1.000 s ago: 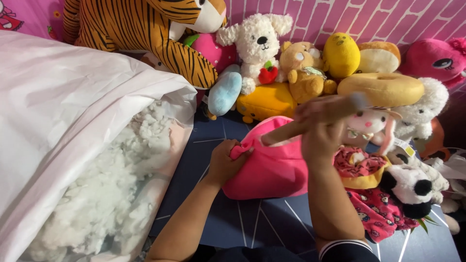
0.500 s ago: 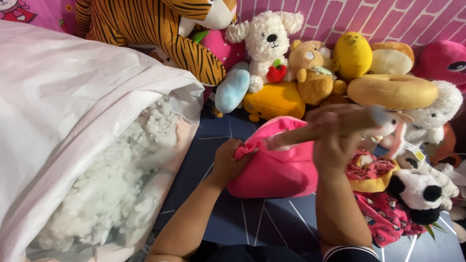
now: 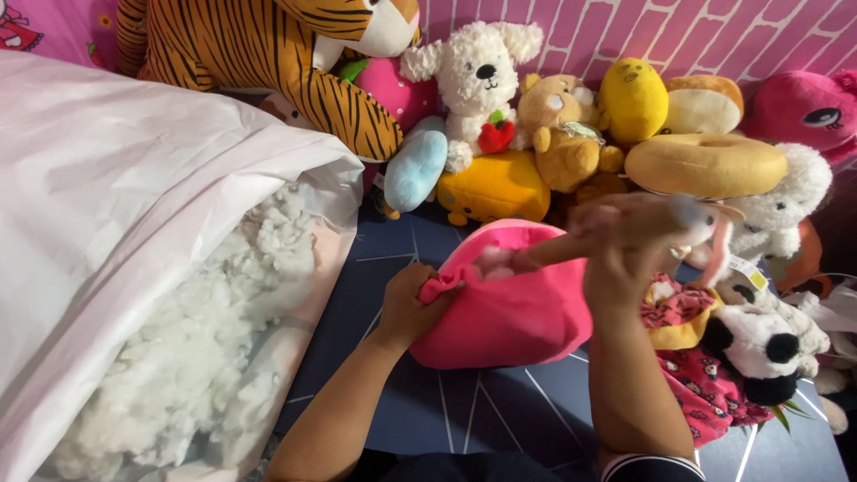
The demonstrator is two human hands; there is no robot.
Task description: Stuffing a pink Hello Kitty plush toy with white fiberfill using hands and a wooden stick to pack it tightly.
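A pink plush shell (image 3: 509, 312) lies on the dark blue mat (image 3: 464, 411) in front of me. My left hand (image 3: 412, 299) pinches the edge of its opening at the left. My right hand (image 3: 625, 245) grips a wooden stick (image 3: 571, 245) whose lower end pokes into the opening; the hand and stick are blurred by motion. A large white bag (image 3: 107, 205) at the left lies open, with white fluffy stuffing (image 3: 214, 339) spilling out near my left forearm.
Stuffed toys line the back: a tiger (image 3: 268, 62), a white dog (image 3: 473, 80), a brown bear (image 3: 558, 125), yellow toys (image 3: 495, 187), a tan doughnut cushion (image 3: 705, 165). More plush, including a panda (image 3: 759, 344), crowd the right. A pink brick-pattern wall (image 3: 625, 27) stands behind.
My right hand and the stick have shifted right and tilted lower, the stick's tip reaching into the pink shell's opening. My left hand keeps its hold on the edge.
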